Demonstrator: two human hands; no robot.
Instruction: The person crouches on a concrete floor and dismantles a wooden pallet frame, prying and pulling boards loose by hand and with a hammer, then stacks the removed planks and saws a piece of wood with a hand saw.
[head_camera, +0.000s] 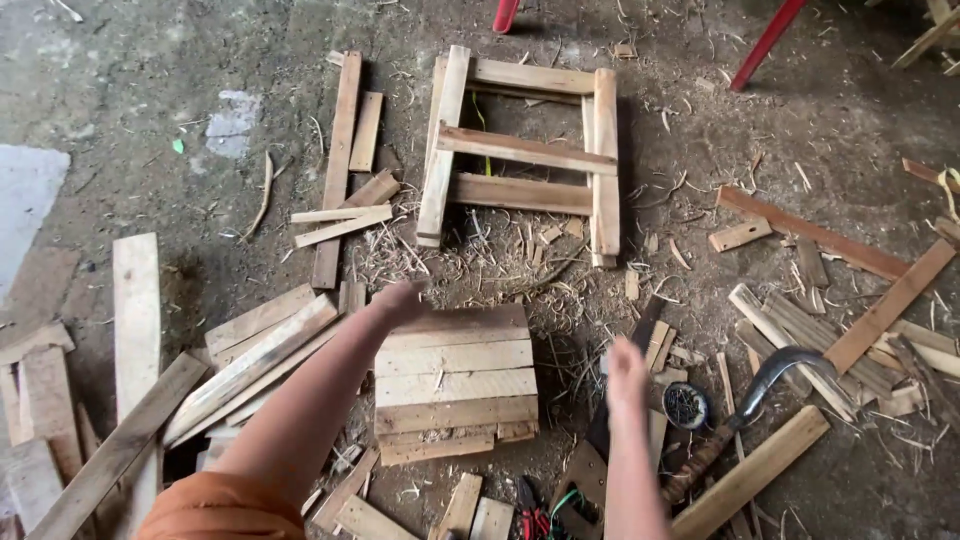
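Observation:
My left hand (402, 300) reaches forward to the far left corner of a small panel of nailed pale wooden slats (456, 385) lying on the dirt floor. The hand is blurred, with the fingers curled at the panel's edge, and its grip does not show. My right hand (627, 368) hovers to the right of the panel, flat and holding nothing. It is close to a small round tin of dark nails (687, 405). Farther ahead lies a ladder-like wooden frame (520, 150) made of two uprights and cross slats.
A curved blade with a wrapped handle (752, 400) lies right of the tin. Loose planks are piled at the left (250, 365) and right (830, 345). Wood chips and shavings cover the floor. Red legs (765, 42) stand at the far edge.

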